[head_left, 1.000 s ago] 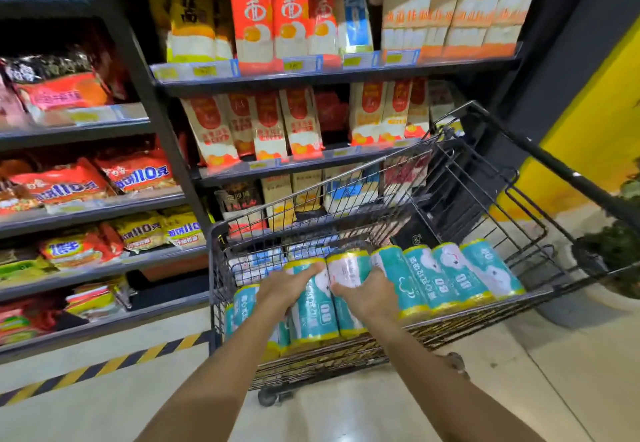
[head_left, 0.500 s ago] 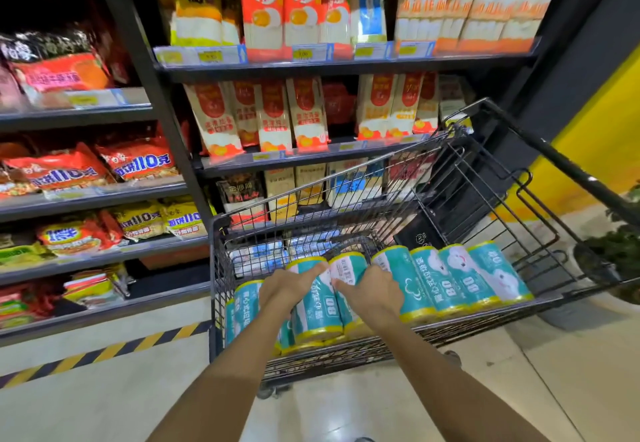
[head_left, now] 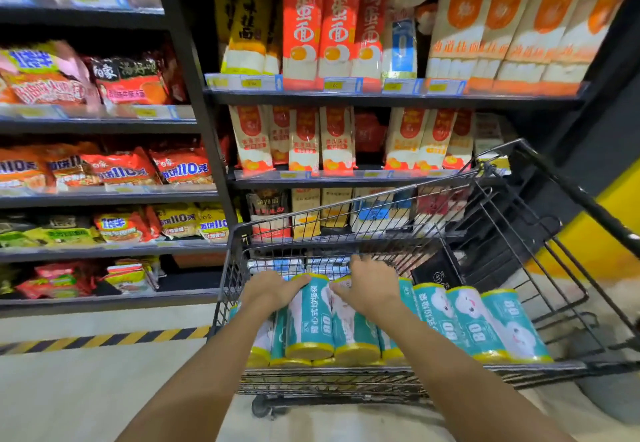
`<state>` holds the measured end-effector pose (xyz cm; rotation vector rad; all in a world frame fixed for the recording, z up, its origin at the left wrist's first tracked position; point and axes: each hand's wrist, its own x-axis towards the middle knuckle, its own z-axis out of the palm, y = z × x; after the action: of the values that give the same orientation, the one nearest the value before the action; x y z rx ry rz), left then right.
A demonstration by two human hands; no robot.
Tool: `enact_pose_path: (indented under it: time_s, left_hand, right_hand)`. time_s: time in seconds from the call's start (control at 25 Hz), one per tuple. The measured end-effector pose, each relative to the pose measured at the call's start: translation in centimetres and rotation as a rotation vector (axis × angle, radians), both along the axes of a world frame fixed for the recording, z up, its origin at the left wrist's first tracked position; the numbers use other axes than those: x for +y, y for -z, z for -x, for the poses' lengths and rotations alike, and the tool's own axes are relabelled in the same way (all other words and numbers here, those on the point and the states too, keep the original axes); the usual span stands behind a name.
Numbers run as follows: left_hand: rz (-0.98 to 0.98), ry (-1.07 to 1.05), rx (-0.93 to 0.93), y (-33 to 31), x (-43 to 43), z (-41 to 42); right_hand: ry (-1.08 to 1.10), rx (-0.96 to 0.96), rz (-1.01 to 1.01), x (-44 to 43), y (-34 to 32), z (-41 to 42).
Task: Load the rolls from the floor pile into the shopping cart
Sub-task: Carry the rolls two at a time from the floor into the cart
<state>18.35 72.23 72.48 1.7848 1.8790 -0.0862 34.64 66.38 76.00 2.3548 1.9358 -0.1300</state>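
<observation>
Several teal rolls with yellow ends lie side by side in the black wire shopping cart [head_left: 408, 206]. My left hand [head_left: 272, 291] grips one roll [head_left: 310, 317] near its far end, thumb across the top. My right hand [head_left: 370, 285] holds the neighbouring roll [head_left: 351, 329], fingers curled over its far end. More rolls [head_left: 485, 323] line the cart's right side, untouched. Others sit partly hidden under my left forearm. The floor pile is out of view.
Store shelves [head_left: 381, 95] packed with noodle packets stand directly behind the cart. A black-and-yellow hazard stripe [head_left: 104, 341] runs along the floor at the left. A yellow wall [head_left: 609, 233] is at the right. A small black packet [head_left: 438, 270] lies in the cart.
Both hands stay on the two middle rolls, which have settled among the others in the cart. The view has shifted slightly closer and upward.
</observation>
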Motion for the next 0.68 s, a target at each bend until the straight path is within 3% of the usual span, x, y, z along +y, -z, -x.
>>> enact_pose_path:
  time_s: [0.32,0.68]
  left_hand:
    - [-0.219,-0.215,0.227,-4.3,-5.1,3.1]
    - [-0.323,-0.900,0.362,-5.2,-28.7,14.6]
  right_hand:
    - [-0.574,0.124,0.036,2.6,-1.4,-0.3]
    - [-1.257,0.208,-0.010,-4.2,-1.8,16.1]
